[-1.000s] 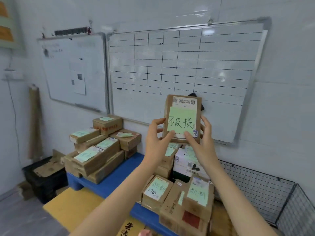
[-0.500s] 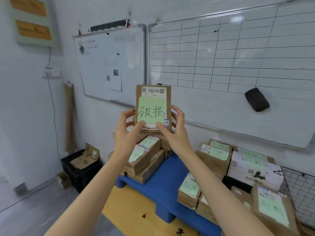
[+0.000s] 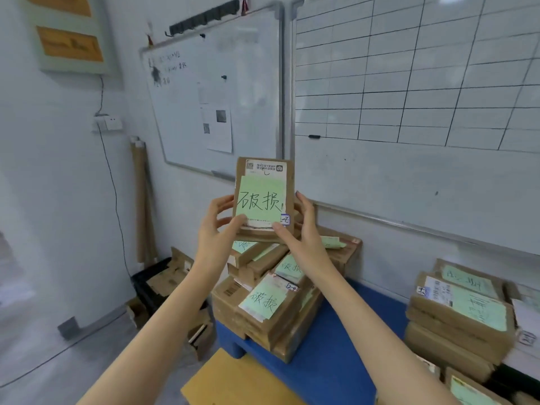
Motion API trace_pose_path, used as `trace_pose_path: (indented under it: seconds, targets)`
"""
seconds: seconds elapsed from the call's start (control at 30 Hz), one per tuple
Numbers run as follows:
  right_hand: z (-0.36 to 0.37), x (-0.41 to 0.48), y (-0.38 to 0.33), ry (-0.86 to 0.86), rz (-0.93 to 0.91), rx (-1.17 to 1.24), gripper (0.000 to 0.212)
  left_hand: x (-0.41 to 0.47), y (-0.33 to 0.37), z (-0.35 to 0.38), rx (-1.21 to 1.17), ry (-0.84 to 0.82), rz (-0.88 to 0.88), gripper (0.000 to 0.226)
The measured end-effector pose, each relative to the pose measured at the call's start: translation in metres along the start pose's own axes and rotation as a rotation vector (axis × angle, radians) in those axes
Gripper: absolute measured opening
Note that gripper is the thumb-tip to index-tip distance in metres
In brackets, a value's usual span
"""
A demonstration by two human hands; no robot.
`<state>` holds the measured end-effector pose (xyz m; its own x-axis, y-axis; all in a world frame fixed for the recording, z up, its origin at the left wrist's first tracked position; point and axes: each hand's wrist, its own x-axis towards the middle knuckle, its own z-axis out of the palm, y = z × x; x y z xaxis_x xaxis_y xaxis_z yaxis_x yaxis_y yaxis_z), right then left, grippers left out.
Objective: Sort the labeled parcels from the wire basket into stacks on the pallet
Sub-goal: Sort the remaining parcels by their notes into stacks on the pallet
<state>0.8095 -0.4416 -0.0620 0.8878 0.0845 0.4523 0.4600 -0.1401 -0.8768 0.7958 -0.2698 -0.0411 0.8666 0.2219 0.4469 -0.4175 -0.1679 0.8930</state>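
hands: left hand point(image 3: 217, 226) and right hand point(image 3: 301, 229) are clamping the parcel point(image 3: 289, 185) by its lower side edges | place: parcel is hanging upright over the left stack point(image 3: 263, 299) on the pallet point(image 3: 336, 346) | handling: probably light, stiff cardboard; gripping the edges, clear of the green note point(image 3: 258, 200), is looking safest

raised parcel point(image 3: 241, 173), green note point(image 3: 261, 200): handwritten 破损
stack parcel point(image 3: 228, 293), lower note point(image 3: 263, 301): handwritten 破损
small whiteboard point(image 3: 219, 68): writing too blurred to read
right-stack notes point(image 3: 479, 309): handwriting illegible
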Motion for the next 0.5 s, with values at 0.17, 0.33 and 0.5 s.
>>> trace_pose_path:
  seconds: [0.17,0.33,0.5]
  targets:
    - [-0.015,0.051,0.041,0.066,0.067,-0.025,0.069,0.060,-0.034,0.038,0.006,-0.082,-0.034,0.032]
    - [-0.033,0.081,0.069,0.095,0.117,-0.011,0.064,0.093,-0.069,0.067,-0.028,-0.158,-0.076,0.030]
    - [-0.042,0.091,0.093,0.145,0.212,-0.009,0.057,0.115,-0.093,0.084,0.008,-0.258,-0.069,0.030]
